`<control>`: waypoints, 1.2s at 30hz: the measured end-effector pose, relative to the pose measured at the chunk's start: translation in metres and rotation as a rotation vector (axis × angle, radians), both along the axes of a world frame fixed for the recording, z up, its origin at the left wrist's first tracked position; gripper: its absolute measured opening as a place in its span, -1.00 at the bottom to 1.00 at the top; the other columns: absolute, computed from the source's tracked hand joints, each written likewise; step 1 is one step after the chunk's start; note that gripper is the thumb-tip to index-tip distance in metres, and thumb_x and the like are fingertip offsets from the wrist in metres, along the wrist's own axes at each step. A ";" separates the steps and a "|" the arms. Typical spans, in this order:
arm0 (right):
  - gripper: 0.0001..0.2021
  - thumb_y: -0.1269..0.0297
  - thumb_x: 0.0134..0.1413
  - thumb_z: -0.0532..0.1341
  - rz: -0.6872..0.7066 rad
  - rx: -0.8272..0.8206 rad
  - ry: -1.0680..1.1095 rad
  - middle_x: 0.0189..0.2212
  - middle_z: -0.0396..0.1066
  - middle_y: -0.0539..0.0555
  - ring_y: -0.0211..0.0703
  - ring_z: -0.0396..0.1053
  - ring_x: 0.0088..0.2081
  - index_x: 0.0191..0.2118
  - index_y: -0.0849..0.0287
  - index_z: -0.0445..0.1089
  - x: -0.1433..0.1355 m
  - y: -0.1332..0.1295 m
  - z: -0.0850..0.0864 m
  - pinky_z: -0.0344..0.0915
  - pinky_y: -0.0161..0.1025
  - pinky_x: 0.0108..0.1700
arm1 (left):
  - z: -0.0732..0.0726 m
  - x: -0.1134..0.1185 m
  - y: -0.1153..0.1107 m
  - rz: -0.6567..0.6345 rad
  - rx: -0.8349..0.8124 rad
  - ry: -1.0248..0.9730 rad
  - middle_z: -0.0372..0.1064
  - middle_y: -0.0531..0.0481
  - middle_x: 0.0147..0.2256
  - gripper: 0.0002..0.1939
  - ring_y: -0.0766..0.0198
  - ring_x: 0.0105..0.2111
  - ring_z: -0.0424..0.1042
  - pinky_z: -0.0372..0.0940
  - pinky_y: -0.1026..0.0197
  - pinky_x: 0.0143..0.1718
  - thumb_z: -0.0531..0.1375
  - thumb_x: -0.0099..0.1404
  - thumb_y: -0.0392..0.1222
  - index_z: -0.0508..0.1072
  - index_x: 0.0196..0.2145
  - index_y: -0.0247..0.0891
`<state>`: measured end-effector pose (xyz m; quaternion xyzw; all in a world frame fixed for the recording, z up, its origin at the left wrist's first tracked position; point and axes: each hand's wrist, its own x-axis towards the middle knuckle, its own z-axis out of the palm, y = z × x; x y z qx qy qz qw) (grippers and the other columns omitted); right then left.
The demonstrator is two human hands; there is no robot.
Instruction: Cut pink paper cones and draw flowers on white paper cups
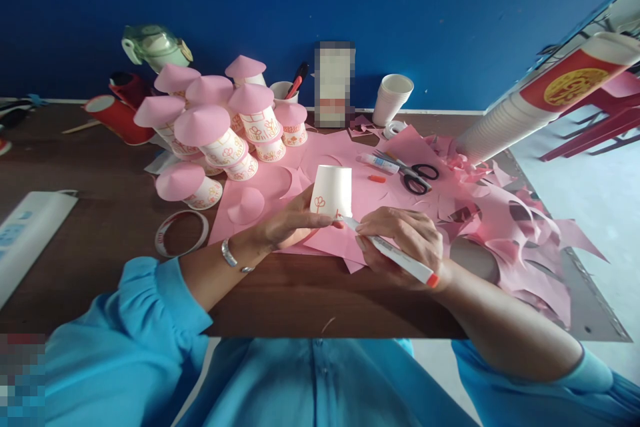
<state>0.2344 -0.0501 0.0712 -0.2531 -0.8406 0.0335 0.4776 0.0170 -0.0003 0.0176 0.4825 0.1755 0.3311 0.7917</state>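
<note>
My left hand (293,221) holds a white paper cup (332,188) upside down, fingers closed round its lower part. An orange flower is drawn on the cup's left side, with a short orange mark to the right of it. In my right hand (405,240) is a white marker (400,260) with an orange end, gripped like a pen. Its tip meets the cup wall near the rim, beside the short mark. Under both hands lies pink paper (280,177). An orange marker cap (377,179) rests on it, near black-handled scissors (417,177) and a glue stick (379,163).
Several decorated cups with pink cone roofs (203,125) are stacked at the left. A tape roll (181,233) lies before them. Pink paper scraps (520,213) cover the right side, below a long leaning stack of cups (530,110). More white cups (393,99) stand by the wall.
</note>
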 end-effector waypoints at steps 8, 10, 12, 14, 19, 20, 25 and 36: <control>-0.83 0.53 0.23 0.27 0.003 -0.018 0.004 -0.43 0.56 -0.01 -0.19 0.59 -0.43 -0.13 0.13 0.40 0.000 0.000 0.000 0.54 -0.29 -0.38 | -0.002 -0.001 0.001 -0.020 -0.007 -0.024 0.53 -0.11 0.03 -0.56 0.04 0.05 0.51 0.42 0.04 0.05 0.36 0.34 -0.26 0.48 0.15 -0.10; -0.82 0.55 0.21 0.28 0.003 -0.017 0.007 -0.43 0.56 0.00 -0.18 0.59 -0.43 -0.14 0.15 0.41 0.000 0.000 0.000 0.54 -0.29 -0.38 | -0.001 0.000 0.001 -0.019 -0.012 -0.022 0.52 -0.11 0.04 -0.55 0.03 0.06 0.50 0.42 0.04 0.05 0.36 0.33 -0.26 0.48 0.16 -0.09; -0.82 0.55 0.20 0.28 0.000 -0.015 0.009 -0.43 0.56 0.01 -0.18 0.59 -0.42 -0.14 0.15 0.41 0.000 0.000 -0.001 0.54 -0.29 -0.38 | 0.000 0.000 0.000 -0.020 -0.013 -0.023 0.52 -0.11 0.04 -0.55 0.03 0.06 0.50 0.42 0.03 0.04 0.36 0.33 -0.25 0.49 0.15 -0.09; -0.82 0.55 0.21 0.28 -0.004 -0.012 0.013 -0.42 0.57 0.01 -0.18 0.59 -0.41 -0.14 0.14 0.41 0.001 0.000 -0.002 0.55 -0.28 -0.36 | 0.002 0.000 0.000 -0.023 -0.019 -0.019 0.51 -0.10 0.03 -0.55 0.05 0.04 0.49 0.42 0.03 0.05 0.37 0.32 -0.24 0.49 0.15 -0.08; -0.83 0.55 0.20 0.30 -0.004 -0.003 0.010 -0.42 0.57 0.04 -0.17 0.59 -0.41 -0.14 0.18 0.41 0.001 0.000 -0.002 0.55 -0.28 -0.35 | 0.002 0.000 0.000 -0.004 -0.019 0.001 0.49 -0.05 -0.07 -0.58 0.11 -0.04 0.49 0.41 0.05 0.02 0.40 0.28 -0.22 0.51 0.09 -0.08; -0.83 0.56 0.20 0.29 -0.003 -0.001 0.009 -0.42 0.57 0.04 -0.17 0.59 -0.42 -0.15 0.19 0.41 0.001 0.000 -0.003 0.55 -0.28 -0.35 | 0.001 0.000 0.000 -0.002 -0.019 0.003 0.49 -0.04 -0.07 -0.58 0.11 -0.04 0.48 0.41 0.05 0.02 0.41 0.28 -0.22 0.52 0.08 -0.08; -0.84 0.54 0.23 0.28 -0.013 0.002 0.009 -0.42 0.57 0.02 -0.18 0.59 -0.40 -0.14 0.16 0.40 0.000 0.000 -0.004 0.56 -0.27 -0.35 | 0.000 0.000 0.000 -0.013 -0.018 -0.004 0.50 -0.07 -0.03 -0.54 0.11 -0.02 0.47 0.40 0.03 0.05 0.39 0.30 -0.21 0.50 0.14 -0.06; -0.82 0.54 0.23 0.28 -0.015 0.006 0.007 -0.43 0.56 0.01 -0.18 0.59 -0.41 -0.12 0.15 0.41 0.000 0.001 -0.002 0.55 -0.29 -0.36 | 0.000 -0.001 0.000 -0.029 0.007 -0.029 0.49 -0.07 -0.01 -0.57 0.10 0.01 0.47 0.40 0.03 0.07 0.37 0.33 -0.23 0.50 0.13 -0.04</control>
